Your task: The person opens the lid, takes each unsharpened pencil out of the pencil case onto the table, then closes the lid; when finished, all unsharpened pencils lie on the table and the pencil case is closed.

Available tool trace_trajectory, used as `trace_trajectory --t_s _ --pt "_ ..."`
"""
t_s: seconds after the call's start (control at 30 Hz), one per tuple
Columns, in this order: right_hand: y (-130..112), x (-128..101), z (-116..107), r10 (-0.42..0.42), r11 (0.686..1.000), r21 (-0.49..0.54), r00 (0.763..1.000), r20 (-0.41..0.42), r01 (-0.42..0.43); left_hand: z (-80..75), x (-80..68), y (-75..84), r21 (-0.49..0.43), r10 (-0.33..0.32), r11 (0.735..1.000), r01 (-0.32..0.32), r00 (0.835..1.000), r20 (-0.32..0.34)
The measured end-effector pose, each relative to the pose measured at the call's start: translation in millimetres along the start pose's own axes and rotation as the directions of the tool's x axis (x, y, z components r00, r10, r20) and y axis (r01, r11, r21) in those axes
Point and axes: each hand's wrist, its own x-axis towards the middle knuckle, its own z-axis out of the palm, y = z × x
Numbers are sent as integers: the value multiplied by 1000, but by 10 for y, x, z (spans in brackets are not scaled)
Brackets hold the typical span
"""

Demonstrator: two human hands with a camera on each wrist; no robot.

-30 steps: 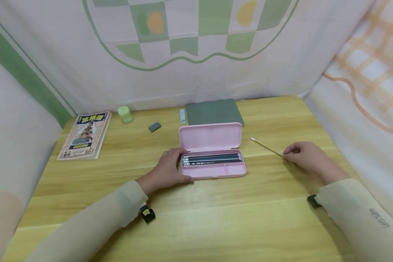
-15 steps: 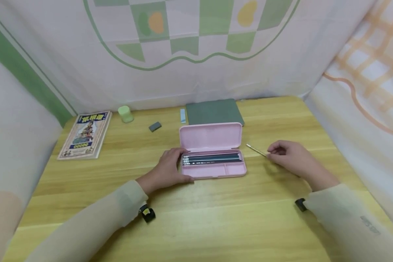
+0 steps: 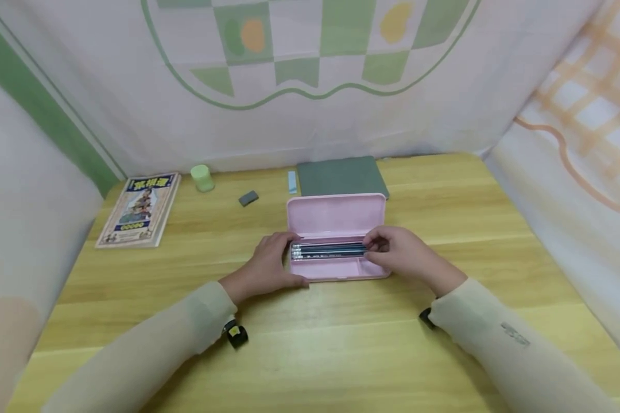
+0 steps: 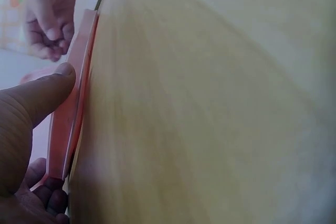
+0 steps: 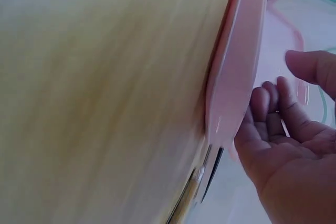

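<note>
Holding an Open Pencil Case at Both Ends

Gripping the left end of the pink pencil case (image 3: 336, 241), the left hand (image 3: 266, 267) curls thumb and fingers around it. The right hand (image 3: 398, 255) rests over the right end, fingers bent onto the dark pencils (image 3: 328, 250); whether it pinches one I cannot tell. The case lies mid-table (image 3: 341, 344), lid up. Behind: a green pad (image 3: 341, 176), grey eraser (image 3: 248, 198), green cup (image 3: 202, 178), comic book (image 3: 139, 209).

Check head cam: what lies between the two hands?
The row of dark pencils in the open pink case. The left hand holds the case's left end, and the right hand is at the pencils' right ends. Head view shows it.
</note>
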Motion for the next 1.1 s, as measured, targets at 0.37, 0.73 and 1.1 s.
trace_trajectory --t_s 0.37,0.73,1.1 --pt "-40 122 69 -25 996 -86 999 45 28 -12 29 11 8 9 1000 -9 1000 -1" --pt "-72 190 72 -57 981 -180 994 93 73 -15 25 1 7 6 1000 -6 1000 -3" --pt "-87 203 86 -40 977 -204 992 117 64 5 10 12 5 6 1000 -6 1000 -8"
